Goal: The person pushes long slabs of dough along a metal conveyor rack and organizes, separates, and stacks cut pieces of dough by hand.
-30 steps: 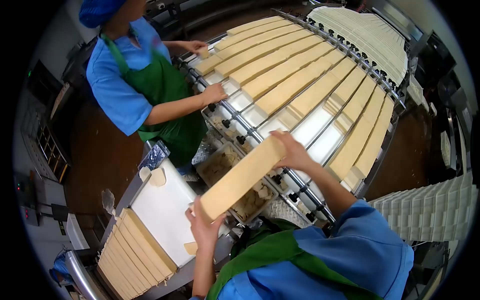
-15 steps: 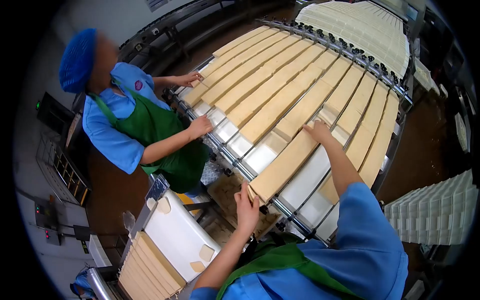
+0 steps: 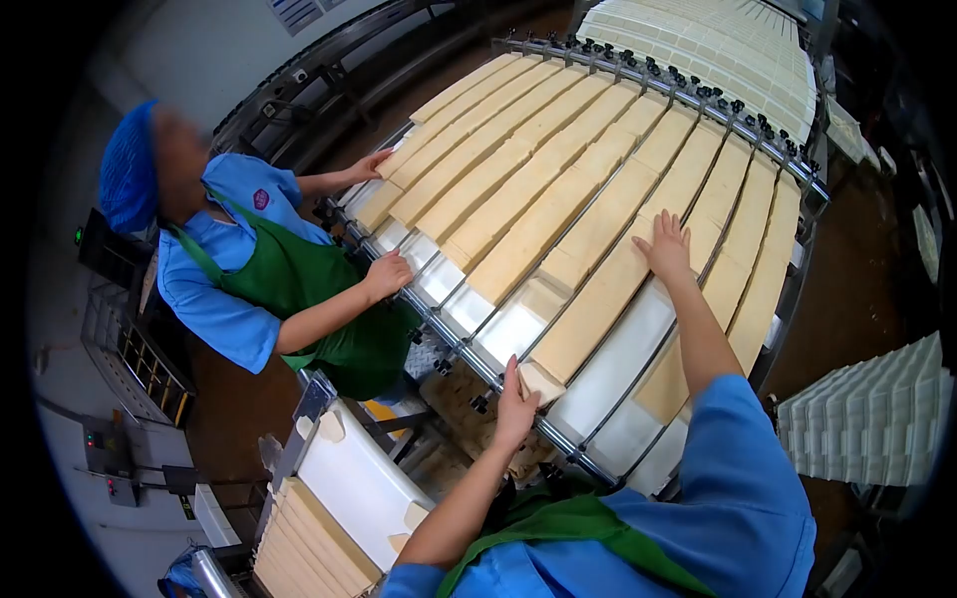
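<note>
Long pale-yellow strips, bread- or cake-like, lie side by side on a white conveyor bed point(image 3: 616, 374) with metal rods between the lanes. My right hand point(image 3: 666, 247) rests with fingers spread near the far end of one strip point(image 3: 593, 324). At that strip's near end, by the front bar, my left hand point(image 3: 513, 407) has its thumb and fingers on a small pale end piece point(image 3: 539, 384). Part of this piece is hidden by the fingers. To its left, a shorter pale piece point(image 3: 543, 297) lies at the end of the neighbouring lane.
A co-worker in a blue cap and green apron point(image 3: 309, 289) stands at the left, both hands at the strips. Below, a white surface point(image 3: 349, 478) carries offcuts beside a stack of pale slabs point(image 3: 317, 543). A metal bar point(image 3: 459, 349) edges the bed. White stacked trays point(image 3: 865, 414) stand right.
The strip under my hands has slid away from the front bar and lined up in its lane. My right hand has moved farther along and spread its fingers. My left hand now holds a small end piece.
</note>
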`<action>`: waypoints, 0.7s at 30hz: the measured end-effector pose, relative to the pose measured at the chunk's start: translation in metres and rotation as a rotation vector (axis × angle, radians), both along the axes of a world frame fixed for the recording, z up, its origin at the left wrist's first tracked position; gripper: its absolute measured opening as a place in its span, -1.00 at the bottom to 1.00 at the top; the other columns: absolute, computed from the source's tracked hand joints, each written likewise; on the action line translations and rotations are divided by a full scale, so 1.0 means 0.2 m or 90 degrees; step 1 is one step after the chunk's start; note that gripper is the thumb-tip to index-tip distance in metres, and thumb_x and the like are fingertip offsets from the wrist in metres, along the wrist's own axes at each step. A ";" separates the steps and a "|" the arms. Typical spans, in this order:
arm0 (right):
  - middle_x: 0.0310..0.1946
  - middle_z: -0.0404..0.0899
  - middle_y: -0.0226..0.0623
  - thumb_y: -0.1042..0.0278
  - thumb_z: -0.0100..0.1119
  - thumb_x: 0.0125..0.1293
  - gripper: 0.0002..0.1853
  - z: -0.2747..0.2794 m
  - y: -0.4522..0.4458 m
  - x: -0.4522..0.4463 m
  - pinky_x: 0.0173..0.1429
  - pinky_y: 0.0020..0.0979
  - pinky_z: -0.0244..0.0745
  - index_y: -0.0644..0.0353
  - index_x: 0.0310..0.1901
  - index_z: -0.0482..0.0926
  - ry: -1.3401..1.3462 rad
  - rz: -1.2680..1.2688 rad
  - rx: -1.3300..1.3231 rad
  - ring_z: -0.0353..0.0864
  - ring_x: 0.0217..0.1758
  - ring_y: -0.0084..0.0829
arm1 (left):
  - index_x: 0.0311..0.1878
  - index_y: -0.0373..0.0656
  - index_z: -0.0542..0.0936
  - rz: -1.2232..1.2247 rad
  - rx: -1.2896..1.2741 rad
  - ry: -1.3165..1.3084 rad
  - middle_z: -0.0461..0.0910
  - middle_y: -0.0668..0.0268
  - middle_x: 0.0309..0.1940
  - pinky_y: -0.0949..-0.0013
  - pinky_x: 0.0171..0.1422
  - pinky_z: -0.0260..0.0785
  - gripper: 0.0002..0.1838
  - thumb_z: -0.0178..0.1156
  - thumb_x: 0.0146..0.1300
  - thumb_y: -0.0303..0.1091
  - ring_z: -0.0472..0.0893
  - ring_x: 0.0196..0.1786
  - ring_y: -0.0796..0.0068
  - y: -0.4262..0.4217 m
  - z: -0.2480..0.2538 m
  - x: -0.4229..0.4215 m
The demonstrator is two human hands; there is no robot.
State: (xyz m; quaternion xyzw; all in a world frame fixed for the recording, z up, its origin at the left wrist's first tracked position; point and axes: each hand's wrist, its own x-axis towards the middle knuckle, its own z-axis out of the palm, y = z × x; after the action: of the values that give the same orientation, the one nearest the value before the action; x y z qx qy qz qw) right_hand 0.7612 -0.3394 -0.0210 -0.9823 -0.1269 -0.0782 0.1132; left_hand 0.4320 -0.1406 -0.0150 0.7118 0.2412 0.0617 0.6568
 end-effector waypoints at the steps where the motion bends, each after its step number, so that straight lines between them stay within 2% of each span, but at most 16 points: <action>1: 0.42 0.03 -0.01 -0.24 0.01 0.26 -0.15 0.00 -0.01 0.00 0.49 0.02 -0.16 0.34 0.35 0.14 0.022 0.006 -0.016 -0.09 0.52 -0.09 | 0.47 -0.20 -0.12 -0.010 -0.070 0.022 0.44 0.11 0.13 0.42 0.25 0.27 -0.14 0.05 0.15 -0.71 0.46 0.15 0.38 0.01 0.02 -0.04; 2: 0.43 0.01 -0.01 -0.28 -0.02 0.26 -0.13 0.01 0.00 -0.01 0.50 0.02 -0.18 0.33 0.36 0.13 0.043 0.015 -0.032 -0.12 0.52 -0.09 | 0.47 -0.23 -0.13 -0.002 0.000 -0.007 0.48 0.13 0.09 0.42 0.24 0.27 -0.15 0.04 0.15 -0.71 0.48 0.13 0.41 0.02 0.02 -0.06; 3: 0.43 0.01 -0.01 -0.28 -0.02 0.26 -0.13 0.04 0.02 -0.02 0.50 0.02 -0.18 0.33 0.36 0.13 0.041 0.022 -0.033 -0.12 0.52 -0.09 | 0.47 -0.23 -0.13 0.006 -0.002 -0.008 0.48 0.13 0.09 0.42 0.24 0.27 -0.15 0.04 0.15 -0.71 0.48 0.13 0.41 0.04 0.02 -0.10; 5: 0.43 0.02 0.01 -0.30 -0.05 0.27 -0.12 0.09 0.07 -0.05 0.49 0.03 -0.18 0.34 0.36 0.13 0.121 -0.038 -0.034 -0.14 0.53 -0.08 | 0.47 -0.21 -0.09 0.076 -0.137 -0.052 0.48 0.15 0.10 0.41 0.24 0.28 -0.16 0.02 0.13 -0.72 0.48 0.12 0.40 0.09 0.08 -0.20; 6: 0.43 0.00 0.05 -0.28 -0.04 0.27 -0.13 0.07 0.11 -0.10 0.50 0.00 -0.17 0.35 0.35 0.14 0.095 -0.025 -0.021 -0.12 0.52 -0.05 | 0.47 -0.18 -0.05 0.087 -0.134 -0.067 0.45 0.16 0.14 0.40 0.25 0.28 -0.18 0.01 0.13 -0.71 0.47 0.14 0.41 0.14 0.09 -0.26; 7: 0.42 0.00 0.07 -0.23 0.01 0.26 -0.15 0.03 0.17 -0.19 0.50 0.00 -0.17 0.35 0.35 0.15 0.014 0.034 -0.014 -0.11 0.52 -0.02 | 0.46 -0.18 -0.03 0.106 -0.153 -0.082 0.37 0.13 0.22 0.40 0.31 0.21 -0.21 0.01 0.17 -0.69 0.41 0.22 0.38 0.19 0.09 -0.33; 8: 0.42 0.00 0.10 -0.17 0.05 0.26 -0.17 0.02 0.26 -0.30 0.50 -0.01 -0.17 0.35 0.34 0.16 -0.070 0.101 -0.006 -0.11 0.51 0.01 | 0.46 -0.18 -0.02 0.143 -0.164 -0.092 0.35 0.13 0.23 0.40 0.29 0.24 -0.23 0.01 0.19 -0.67 0.41 0.22 0.38 0.22 0.10 -0.40; 9: 0.42 -0.01 0.10 -0.13 0.11 0.24 -0.19 0.00 0.35 -0.45 0.50 0.00 -0.18 0.35 0.34 0.18 -0.053 0.189 0.060 -0.11 0.51 0.04 | 0.46 -0.18 -0.01 0.189 -0.174 -0.105 0.34 0.12 0.24 0.40 0.27 0.27 -0.25 0.02 0.21 -0.65 0.41 0.23 0.38 0.25 0.11 -0.48; 11: 0.42 -0.01 0.09 -0.04 0.20 0.20 -0.19 0.02 0.54 -0.82 0.50 0.03 -0.19 0.37 0.32 0.19 0.010 0.368 0.181 -0.12 0.49 0.10 | 0.45 -0.16 0.02 0.239 0.021 -0.046 0.34 0.09 0.23 0.37 0.18 0.35 -0.28 0.06 0.25 -0.58 0.44 0.17 0.37 0.33 0.05 -0.69; 12: 0.41 -0.01 0.09 0.00 0.24 0.18 -0.19 0.05 0.63 -1.00 0.50 0.04 -0.19 0.39 0.31 0.19 0.057 0.451 0.234 -0.11 0.49 0.12 | 0.45 -0.15 0.03 0.267 0.215 0.082 0.36 0.06 0.19 0.35 0.08 0.41 -0.28 0.11 0.27 -0.49 0.49 0.06 0.37 0.37 0.01 -0.83; 13: 0.41 0.00 0.08 0.00 0.24 0.18 -0.20 0.06 0.69 -1.15 0.50 0.01 -0.16 0.41 0.29 0.22 0.111 0.550 0.262 -0.11 0.49 0.12 | 0.41 -0.15 0.12 0.353 0.204 0.066 0.41 0.07 0.11 0.35 0.03 0.43 -0.32 0.14 0.25 -0.45 0.52 -0.05 0.37 0.41 -0.09 -0.98; 16: 0.41 0.01 0.05 0.08 0.26 0.19 -0.30 0.25 0.89 -1.55 0.48 -0.09 -0.02 0.41 0.23 0.30 0.193 0.734 0.269 -0.14 0.50 0.10 | 0.27 -0.19 0.34 0.513 0.263 0.138 0.49 0.14 -0.06 0.34 -0.05 0.42 -0.49 0.14 0.23 -0.45 0.54 -0.14 0.36 0.46 -0.21 -1.44; 19: 0.40 0.06 -0.02 0.17 0.28 0.18 -0.37 0.29 1.07 -1.83 0.46 -0.15 0.06 0.36 0.21 0.34 0.280 0.893 0.240 -0.11 0.51 0.01 | 0.20 -0.21 0.39 0.654 0.371 0.232 0.46 0.13 -0.18 0.27 -0.10 0.39 -0.54 0.13 0.20 -0.49 0.50 -0.21 0.31 0.38 -0.22 -1.84; 21: 0.39 0.10 -0.06 0.20 0.28 0.18 -0.41 0.26 1.21 -1.97 0.45 -0.15 0.10 0.31 0.19 0.37 0.442 0.965 0.144 -0.07 0.51 -0.04 | 0.18 -0.25 0.39 0.769 0.377 0.305 0.42 0.09 -0.21 0.23 -0.05 0.35 -0.54 0.15 0.18 -0.48 0.46 -0.22 0.22 0.34 -0.27 -2.07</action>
State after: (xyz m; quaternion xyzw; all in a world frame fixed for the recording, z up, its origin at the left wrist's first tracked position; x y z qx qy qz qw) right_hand 0.3672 -0.0981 0.0306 -0.5819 -0.7019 0.3136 0.2654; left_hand 0.0173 -0.0727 -0.0684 0.5963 0.7041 0.3197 0.2155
